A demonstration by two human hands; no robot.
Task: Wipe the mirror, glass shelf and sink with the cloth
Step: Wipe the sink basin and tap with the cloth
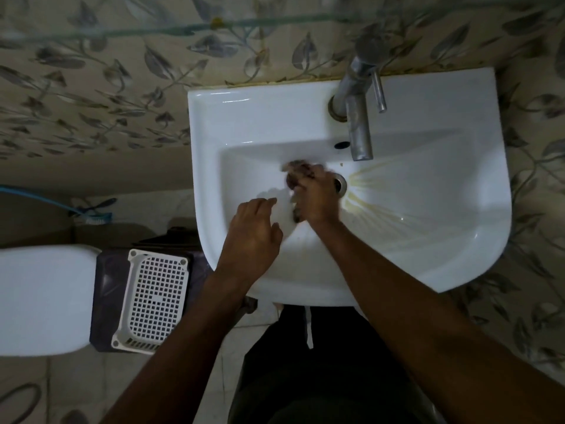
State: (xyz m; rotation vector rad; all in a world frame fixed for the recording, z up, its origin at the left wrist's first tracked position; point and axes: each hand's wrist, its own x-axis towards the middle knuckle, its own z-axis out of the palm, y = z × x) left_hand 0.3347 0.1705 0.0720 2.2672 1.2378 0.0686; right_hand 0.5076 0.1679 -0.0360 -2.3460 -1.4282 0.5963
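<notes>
A white sink (428,246) fills the middle of the head view, with yellowish streaks spreading right from its drain (340,183). My right hand (316,197) is inside the basin just left of the drain and grips a dark, blurred cloth (298,171), pressed against the basin floor. My left hand (252,232) hovers over the sink's front left rim with its fingers relaxed, holding nothing. The edge of the glass shelf (128,30) runs across the top of the view. The mirror is out of view.
A metal tap (359,123) stands at the back of the sink, its spout over the basin. A white toilet cistern (42,298) and a white perforated basket (153,301) on a dark bin lie left of the sink. A blue hose (39,197) crosses the far left.
</notes>
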